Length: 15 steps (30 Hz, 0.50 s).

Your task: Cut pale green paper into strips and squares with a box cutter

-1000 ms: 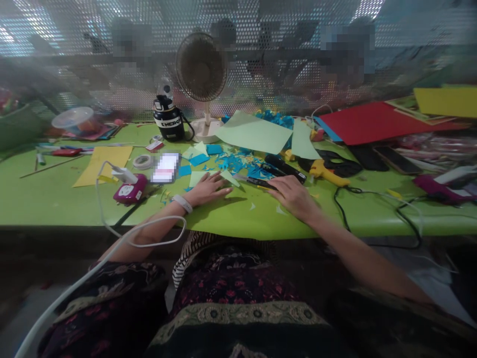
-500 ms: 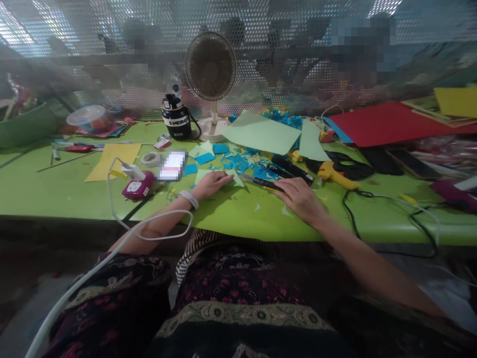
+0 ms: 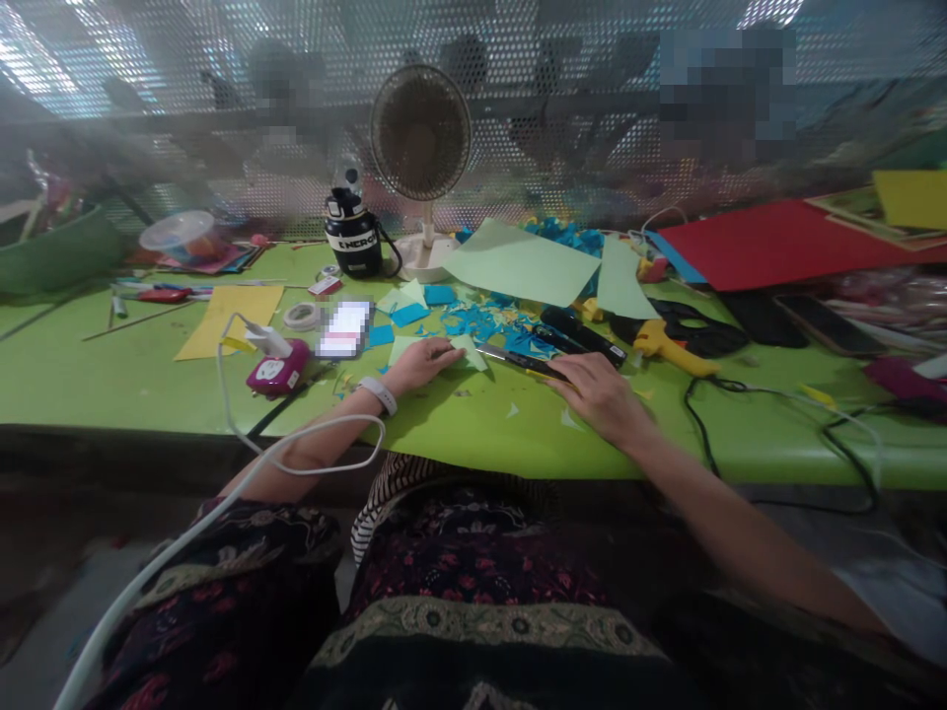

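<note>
Frame centre: our left hand (image 3: 423, 366) pinches the small green paper (image 3: 472, 354); our right hand (image 3: 598, 390) grips the cutter (image 3: 527, 363). Blade (image 3: 491, 350) points towards our left hand, so a slip could nick it.

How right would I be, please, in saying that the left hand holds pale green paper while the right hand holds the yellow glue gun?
Not quite: the head view shows the right hand holding a knife, not the yellow glue gun; the left hand does hold pale green paper.
</note>
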Available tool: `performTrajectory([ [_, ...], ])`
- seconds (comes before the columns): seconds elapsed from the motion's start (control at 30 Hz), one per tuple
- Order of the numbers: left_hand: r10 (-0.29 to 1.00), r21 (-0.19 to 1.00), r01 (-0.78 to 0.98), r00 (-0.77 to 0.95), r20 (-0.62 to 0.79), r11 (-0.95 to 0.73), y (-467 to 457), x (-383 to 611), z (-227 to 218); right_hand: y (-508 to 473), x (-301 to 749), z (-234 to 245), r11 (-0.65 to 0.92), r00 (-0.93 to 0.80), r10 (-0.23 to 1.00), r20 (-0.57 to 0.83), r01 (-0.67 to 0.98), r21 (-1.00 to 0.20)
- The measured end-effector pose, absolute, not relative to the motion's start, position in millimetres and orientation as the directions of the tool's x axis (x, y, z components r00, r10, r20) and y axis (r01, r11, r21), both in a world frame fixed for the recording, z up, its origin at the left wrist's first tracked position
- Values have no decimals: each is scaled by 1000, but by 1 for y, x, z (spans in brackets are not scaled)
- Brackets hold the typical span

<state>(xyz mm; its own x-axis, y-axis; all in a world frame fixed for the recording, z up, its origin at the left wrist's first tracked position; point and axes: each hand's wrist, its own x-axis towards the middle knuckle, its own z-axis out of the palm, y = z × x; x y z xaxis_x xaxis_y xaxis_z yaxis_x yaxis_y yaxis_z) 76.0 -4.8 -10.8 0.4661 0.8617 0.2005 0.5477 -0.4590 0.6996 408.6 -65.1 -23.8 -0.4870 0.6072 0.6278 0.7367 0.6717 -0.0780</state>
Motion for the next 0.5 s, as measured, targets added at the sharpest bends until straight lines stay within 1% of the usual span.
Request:
performTrajectory([
  [0.23, 864, 716, 538, 467, 186, -445, -4, 74, -12, -66, 409, -23, 666, -483, 605, 633, 743, -70],
  [0.5, 916, 799, 525, 393, 76, -292, -3, 70, -9, -66, 408, -24, 664, -475, 616, 628, 742, -91],
])
